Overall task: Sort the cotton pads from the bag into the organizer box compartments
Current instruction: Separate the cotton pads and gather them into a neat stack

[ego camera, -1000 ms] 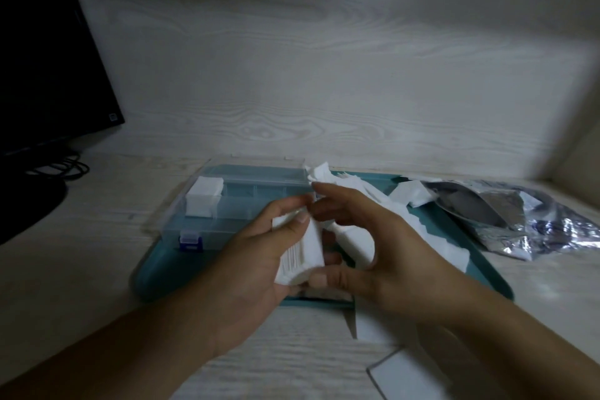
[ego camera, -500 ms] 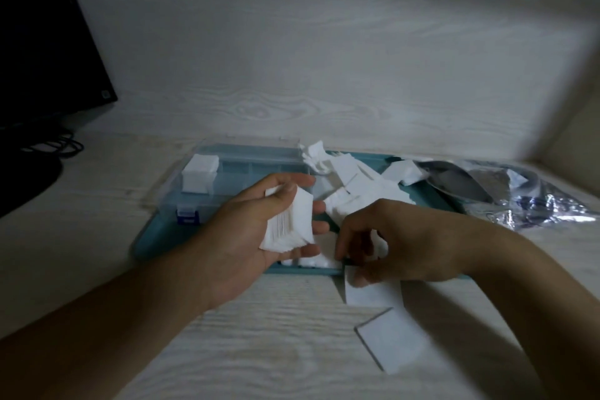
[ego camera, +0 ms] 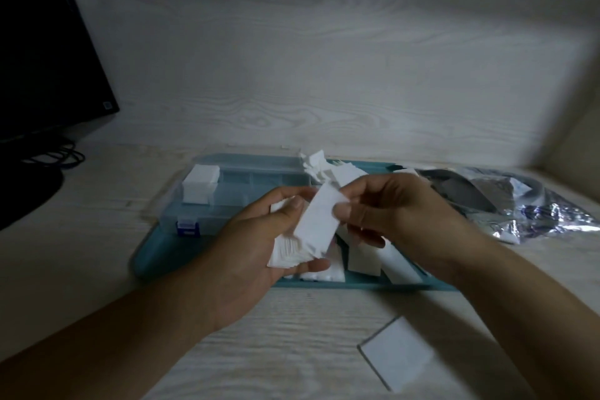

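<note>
Here, the left hand (ego camera: pixel 259 256) grips a stack of cotton pads (ego camera: pixel 292 247) while the right hand (ego camera: pixel 386 211) pinches one pad (ego camera: pixel 319 224) onto it. Next, likely carry them to the organizer box (ego camera: pixel 233 195) at ten o'clock.

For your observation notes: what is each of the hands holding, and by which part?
Left hand grips a stack of cotton pads by its sides. Right hand pinches a single pad at its upper right edge.

White cotton pads (ego camera: pixel 316 224), teal tray (ego camera: pixel 146 256)
</note>
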Tool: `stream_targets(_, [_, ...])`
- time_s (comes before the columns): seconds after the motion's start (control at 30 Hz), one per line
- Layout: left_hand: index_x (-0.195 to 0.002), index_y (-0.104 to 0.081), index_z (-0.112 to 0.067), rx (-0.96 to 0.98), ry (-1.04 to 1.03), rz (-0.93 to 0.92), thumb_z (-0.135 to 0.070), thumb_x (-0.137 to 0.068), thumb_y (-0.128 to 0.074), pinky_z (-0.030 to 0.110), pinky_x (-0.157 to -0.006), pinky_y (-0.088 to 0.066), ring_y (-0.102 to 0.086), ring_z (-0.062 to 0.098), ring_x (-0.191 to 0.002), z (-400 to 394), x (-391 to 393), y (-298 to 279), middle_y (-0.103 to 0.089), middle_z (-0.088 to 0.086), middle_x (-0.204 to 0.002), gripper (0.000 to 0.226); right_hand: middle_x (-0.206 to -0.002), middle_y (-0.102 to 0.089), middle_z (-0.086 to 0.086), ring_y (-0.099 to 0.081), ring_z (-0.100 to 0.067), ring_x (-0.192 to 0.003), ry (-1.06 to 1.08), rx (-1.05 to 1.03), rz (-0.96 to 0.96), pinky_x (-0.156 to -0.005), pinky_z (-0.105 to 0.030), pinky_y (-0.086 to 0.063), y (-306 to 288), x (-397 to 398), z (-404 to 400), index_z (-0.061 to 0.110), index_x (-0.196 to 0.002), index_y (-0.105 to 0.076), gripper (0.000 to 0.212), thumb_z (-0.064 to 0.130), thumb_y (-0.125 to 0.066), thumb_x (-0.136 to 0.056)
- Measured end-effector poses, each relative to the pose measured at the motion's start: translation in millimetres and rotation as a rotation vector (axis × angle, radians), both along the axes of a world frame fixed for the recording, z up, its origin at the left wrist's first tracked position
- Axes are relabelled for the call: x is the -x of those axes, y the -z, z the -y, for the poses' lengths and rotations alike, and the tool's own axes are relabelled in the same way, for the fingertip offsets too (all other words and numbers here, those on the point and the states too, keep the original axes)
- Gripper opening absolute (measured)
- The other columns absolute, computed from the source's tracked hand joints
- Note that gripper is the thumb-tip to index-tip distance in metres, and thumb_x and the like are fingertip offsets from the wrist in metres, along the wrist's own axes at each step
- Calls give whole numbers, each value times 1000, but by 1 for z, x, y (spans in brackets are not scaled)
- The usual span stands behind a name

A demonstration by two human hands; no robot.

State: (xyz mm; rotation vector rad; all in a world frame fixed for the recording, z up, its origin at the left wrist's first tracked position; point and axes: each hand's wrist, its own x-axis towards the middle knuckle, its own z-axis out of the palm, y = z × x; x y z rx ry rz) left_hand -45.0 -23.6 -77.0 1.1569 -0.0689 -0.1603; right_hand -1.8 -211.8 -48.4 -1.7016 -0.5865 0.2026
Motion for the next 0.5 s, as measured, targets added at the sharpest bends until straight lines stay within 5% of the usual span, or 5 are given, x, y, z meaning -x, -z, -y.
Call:
stream_targets(0.1, [-114,-70,-16,-21,-11,9,-26,-77,-57,43,-68,-60,-67,32,-94,-1,0,1,-71,16,-113,40,-66,-69,-4,-65,-10,-57,51,93,92,-56,-20,-50,8,3,-10,6,-89,-71,8,0,-70,-83])
stream_targets(0.27, [-116,-70,-17,-5,19,1,-26,-81,-56,41,-68,-61,-73,28,-88,-1,0,0,-73,13,-111,39,-77,-72,-6,-72,-28,-71,202,158,261,-73,-47,-59,18,3,-16,19,-91,-70,13,10,-74,-83])
stream_targets(0.4, [-111,-74,-20,-35,-9,1,-26,-81,-57,46,-74,-61,-69,36,-101,0,0,1,-70,16,-115,35,-70,-71,5,-69,-10,-61,232,191,245,-56,-18,-50,21,8,-22,24,-93,-66,16,16,-75,-83])
stream_targets(0.5, [-99,-77,-21,-53,-24,-10,-25,-81,-58,48,-75,-61,-72,33,-93,0,0,0,-70,19,-109,27,-74,-69,9,-61,-4,-62,318,393,370,-55,-15,-45,23,8,-20,31,-100,-64,19,32,-74,-84])
